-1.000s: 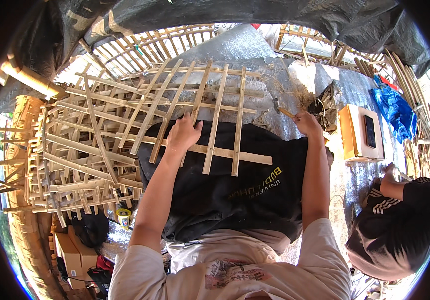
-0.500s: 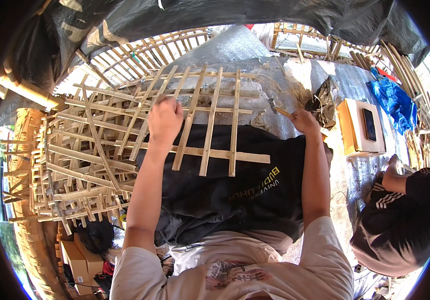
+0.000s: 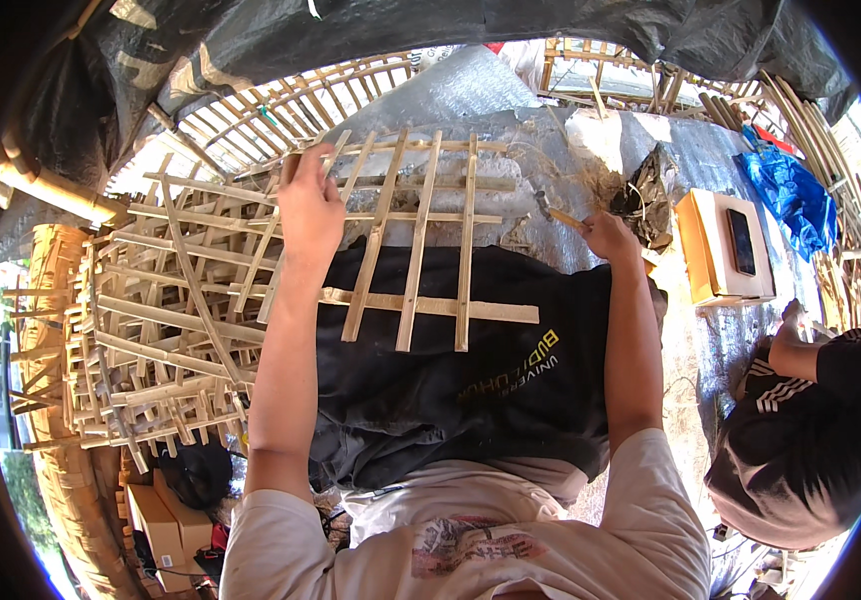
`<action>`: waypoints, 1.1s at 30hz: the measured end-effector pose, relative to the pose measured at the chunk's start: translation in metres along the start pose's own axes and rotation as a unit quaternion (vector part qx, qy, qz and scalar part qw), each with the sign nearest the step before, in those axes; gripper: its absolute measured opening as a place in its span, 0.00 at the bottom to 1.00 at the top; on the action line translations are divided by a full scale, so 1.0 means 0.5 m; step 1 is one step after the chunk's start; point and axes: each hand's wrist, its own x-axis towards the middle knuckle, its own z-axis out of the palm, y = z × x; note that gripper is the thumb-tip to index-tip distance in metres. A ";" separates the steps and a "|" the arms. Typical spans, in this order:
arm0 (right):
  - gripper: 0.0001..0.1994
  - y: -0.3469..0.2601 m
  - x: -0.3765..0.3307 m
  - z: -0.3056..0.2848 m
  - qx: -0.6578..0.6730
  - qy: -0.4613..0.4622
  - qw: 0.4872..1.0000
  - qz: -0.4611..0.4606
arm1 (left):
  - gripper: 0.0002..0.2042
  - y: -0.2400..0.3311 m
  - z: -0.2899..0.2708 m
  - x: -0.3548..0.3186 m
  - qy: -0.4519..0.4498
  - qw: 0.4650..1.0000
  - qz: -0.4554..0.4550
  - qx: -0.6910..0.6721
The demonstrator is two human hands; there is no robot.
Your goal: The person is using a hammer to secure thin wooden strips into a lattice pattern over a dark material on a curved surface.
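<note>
A lattice of pale wooden slats (image 3: 421, 240), lying crosswise over one another, spans the space over my lap. My left hand (image 3: 311, 210) is at its left side, fingers bent around the far part of a slat (image 3: 338, 155); the palm side and part of the slat are hidden. Off the lattice's right side, my right hand (image 3: 611, 238) grips a hammer (image 3: 563, 215) by its wooden handle. The hammer's small dark head points left and away from me, apart from the slats. Under the lattice, black cloth (image 3: 451, 380) covers my legs.
A pile of similar slat lattices (image 3: 166, 300) stands at the left by a bamboo post (image 3: 56, 360). To the right, a phone (image 3: 741, 242) lies on a cardboard box (image 3: 701, 250), near a blue plastic sheet (image 3: 791, 200). Another person in black clothing (image 3: 801, 440) sits at the lower right.
My left hand has moved left and farther away along the lattice. The hammer in my right hand has shifted only slightly, and the lattice lies almost as before.
</note>
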 end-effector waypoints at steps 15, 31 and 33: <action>0.15 0.013 0.013 0.004 0.016 -0.017 1.000 -0.010 | 0.25 0.034 0.210 -0.020 -0.224 0.953 0.058 0.196; 0.14 0.025 0.020 0.017 0.022 -0.001 0.999 -0.031 | 0.20 0.052 0.333 0.004 -0.170 0.931 -0.072 0.314; 0.14 0.026 0.023 0.022 0.030 -0.002 0.999 -0.036 | 0.20 0.031 0.341 -0.001 -0.154 0.936 -0.068 0.309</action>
